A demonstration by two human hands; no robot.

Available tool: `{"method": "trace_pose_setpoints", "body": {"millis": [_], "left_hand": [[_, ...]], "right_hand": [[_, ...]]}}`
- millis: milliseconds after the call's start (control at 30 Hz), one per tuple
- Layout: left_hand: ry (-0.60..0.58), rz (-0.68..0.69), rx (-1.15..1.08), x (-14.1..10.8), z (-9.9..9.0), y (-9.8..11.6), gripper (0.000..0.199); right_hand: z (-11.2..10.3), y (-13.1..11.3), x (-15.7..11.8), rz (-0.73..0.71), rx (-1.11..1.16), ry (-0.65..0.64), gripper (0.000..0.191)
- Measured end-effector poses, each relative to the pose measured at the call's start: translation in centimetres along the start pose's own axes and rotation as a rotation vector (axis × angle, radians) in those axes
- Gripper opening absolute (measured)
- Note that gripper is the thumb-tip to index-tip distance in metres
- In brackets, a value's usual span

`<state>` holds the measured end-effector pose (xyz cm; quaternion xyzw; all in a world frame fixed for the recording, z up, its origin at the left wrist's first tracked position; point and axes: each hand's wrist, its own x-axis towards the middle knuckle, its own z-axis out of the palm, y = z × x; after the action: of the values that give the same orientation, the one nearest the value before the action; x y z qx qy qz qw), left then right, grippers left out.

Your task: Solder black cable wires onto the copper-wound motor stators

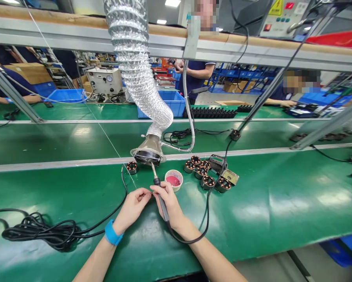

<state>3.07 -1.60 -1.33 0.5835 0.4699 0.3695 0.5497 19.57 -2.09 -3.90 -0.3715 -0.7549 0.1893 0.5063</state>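
Note:
My right hand [170, 201] holds a soldering iron [163, 205] like a pen, its metal tip pointing up and away below the fume hood [148, 150]. Beside it, my left hand [134, 205], with a blue band at the wrist, pinches something thin and too small to make out; the fingertips of both hands nearly meet. A roll of tape [174, 180] with a red inside lies just beyond the right hand. One copper-wound stator [132, 167] sits past the left hand, with a cable running from near it. Several more stators [208, 182] are grouped to the right.
A coiled black cable [40, 233] lies at the left on the green bench [269, 211]. The iron's cord loops over the right forearm's side and up to the frame. A metal stand [230, 176] is behind the stators. Blue bins [176, 103] and several people are across the bench.

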Motion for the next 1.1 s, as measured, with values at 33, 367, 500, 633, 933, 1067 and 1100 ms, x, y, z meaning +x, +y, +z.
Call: {"method": "trace_pose_setpoints", "body": {"millis": [33,367,500,633,933,1067,1100], "left_hand": [[-0.01,-0.026,-0.034,0.1,0.0,-0.1,0.035],[0.019,-0.176,-0.217,0.6,0.4,-0.5,0.033],[0.051,-0.212,-0.21,0.6,0.5,-0.7,0.031],[0.053,-0.23,-0.22,0.5,0.7,-0.8,0.031],[0.07,-0.213,-0.199,0.1,1.1,-0.7,0.033],[0.075,-0.21,-0.2,0.2,1.2,-0.7,0.034],[0.075,-0.209,-0.198,0.2,1.2,-0.6,0.034]], "right_hand": [[0.0,0.0,0.0,0.005,0.006,0.004,0.047],[-0.5,-0.4,0.1,0.025,0.036,0.09,0.037],[-2.0,-0.7,-0.2,-0.003,-0.036,0.218,0.029],[-3.6,-1.6,-0.8,-0.001,-0.042,0.325,0.018],[-3.7,-2.9,-0.2,-0.07,0.048,0.27,0.02],[-3.7,-2.7,-0.3,-0.063,0.041,0.237,0.021],[-3.7,-2.7,-0.3,-0.06,0.041,0.234,0.021]]}}
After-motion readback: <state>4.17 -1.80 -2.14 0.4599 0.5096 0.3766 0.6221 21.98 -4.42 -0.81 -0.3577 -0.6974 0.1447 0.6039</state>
